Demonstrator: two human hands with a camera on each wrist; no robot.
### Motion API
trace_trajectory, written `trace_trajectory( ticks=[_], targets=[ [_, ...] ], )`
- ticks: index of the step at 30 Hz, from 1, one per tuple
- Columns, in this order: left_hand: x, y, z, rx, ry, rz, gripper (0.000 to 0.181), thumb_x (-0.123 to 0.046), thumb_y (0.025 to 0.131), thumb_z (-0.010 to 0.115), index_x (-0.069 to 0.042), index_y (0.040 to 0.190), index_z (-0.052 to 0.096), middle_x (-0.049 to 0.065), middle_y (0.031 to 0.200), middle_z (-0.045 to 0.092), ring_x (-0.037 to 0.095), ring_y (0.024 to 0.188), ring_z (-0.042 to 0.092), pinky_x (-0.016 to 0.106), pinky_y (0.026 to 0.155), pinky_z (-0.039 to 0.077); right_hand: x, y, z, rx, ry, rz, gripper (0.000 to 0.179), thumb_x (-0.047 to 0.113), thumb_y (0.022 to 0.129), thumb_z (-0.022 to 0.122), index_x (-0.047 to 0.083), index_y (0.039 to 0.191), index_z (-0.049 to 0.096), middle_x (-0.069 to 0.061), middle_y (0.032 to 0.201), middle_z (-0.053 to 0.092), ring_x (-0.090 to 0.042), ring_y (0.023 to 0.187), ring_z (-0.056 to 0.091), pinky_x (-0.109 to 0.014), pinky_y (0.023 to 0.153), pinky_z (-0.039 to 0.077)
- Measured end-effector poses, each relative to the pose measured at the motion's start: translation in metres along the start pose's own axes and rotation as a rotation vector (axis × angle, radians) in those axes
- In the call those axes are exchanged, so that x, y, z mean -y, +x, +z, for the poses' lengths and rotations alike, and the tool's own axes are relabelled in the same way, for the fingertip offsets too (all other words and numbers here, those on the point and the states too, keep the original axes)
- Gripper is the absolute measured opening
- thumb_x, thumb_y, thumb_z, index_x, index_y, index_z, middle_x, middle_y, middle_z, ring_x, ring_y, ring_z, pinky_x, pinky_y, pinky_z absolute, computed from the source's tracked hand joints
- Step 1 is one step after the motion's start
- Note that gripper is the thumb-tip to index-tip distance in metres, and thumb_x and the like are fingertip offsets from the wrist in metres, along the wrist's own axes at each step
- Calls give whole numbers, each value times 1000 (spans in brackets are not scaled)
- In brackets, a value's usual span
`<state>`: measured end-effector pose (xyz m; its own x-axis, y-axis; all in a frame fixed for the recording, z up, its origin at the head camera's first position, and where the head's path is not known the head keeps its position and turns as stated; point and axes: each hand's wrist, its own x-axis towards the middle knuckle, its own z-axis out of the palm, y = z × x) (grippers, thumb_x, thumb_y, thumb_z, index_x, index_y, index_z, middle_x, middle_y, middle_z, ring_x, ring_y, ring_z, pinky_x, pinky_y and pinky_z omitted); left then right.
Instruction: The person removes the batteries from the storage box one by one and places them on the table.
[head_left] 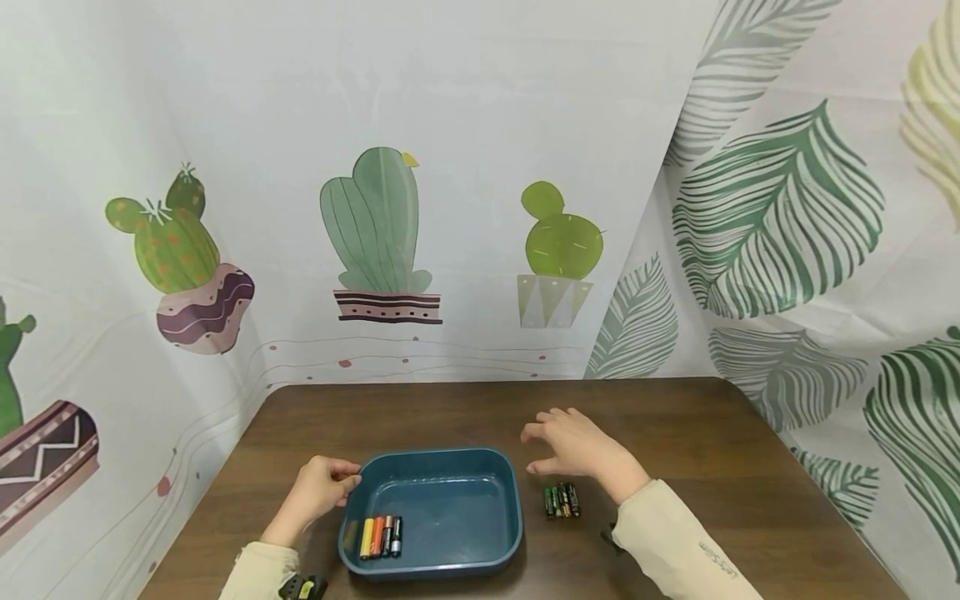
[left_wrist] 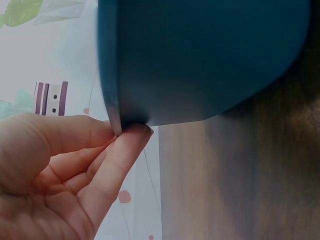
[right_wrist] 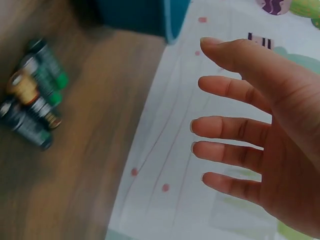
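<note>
A blue rectangular tray point(head_left: 457, 562) stands on the table in the head view. My left hand point(head_left: 318, 493) pinches its left rim between thumb and fingers; the left wrist view shows the grip on the tray point(left_wrist: 200, 60) up close. Several batteries point(head_left: 381, 537), yellow, orange and dark ones, lie side by side in the tray's front left corner. To the right of the tray, my right hand point(head_left: 573, 448) hovers with spread fingers and holds nothing. Just below it in the head view lies a row of green and black batteries point(head_left: 562, 501), blurred in the right wrist view.
The brown wooden table point(head_left: 675, 433) ends at a wall hanging point(head_left: 480, 250) printed with cacti and leaves. A dark band point(head_left: 303, 587) sits on the left wrist.
</note>
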<state>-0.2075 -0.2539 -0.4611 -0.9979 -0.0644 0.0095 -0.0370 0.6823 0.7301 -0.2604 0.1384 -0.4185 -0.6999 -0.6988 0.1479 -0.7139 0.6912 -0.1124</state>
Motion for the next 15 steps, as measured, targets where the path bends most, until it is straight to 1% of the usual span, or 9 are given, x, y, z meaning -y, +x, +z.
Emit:
trace_trajectory(
  ticks=[6, 12, 15],
  targets=[
    [1, 0, 0, 3, -4, 1, 11, 4, 84, 67, 7, 94, 72, 6, 72, 65, 17, 57, 60, 31, 54, 57, 17, 16, -6, -3, 14, -19, 32, 39, 80, 76, 22, 106, 68, 3, 97, 61, -22, 95, 57, -46, 84, 47],
    [1, 1, 0, 9, 4, 6, 12, 2, 85, 67, 6, 95, 72, 6, 72, 65, 16, 57, 59, 30, 54, 57, 32, 31, -10, 11, 30, -38, 34, 41, 83, 73, 23, 111, 68, 3, 102, 61, -22, 102, 56, -51, 93, 45],
    [1, 1, 0, 9, 6, 9, 12, 2, 85, 67, 7, 95, 72, 5, 71, 64, 16, 57, 60, 30, 53, 57, 39, 38, -12, 10, 29, -61, 34, 41, 83, 73, 23, 111, 68, 2, 103, 62, -22, 101, 56, -50, 92, 45]
  ],
)
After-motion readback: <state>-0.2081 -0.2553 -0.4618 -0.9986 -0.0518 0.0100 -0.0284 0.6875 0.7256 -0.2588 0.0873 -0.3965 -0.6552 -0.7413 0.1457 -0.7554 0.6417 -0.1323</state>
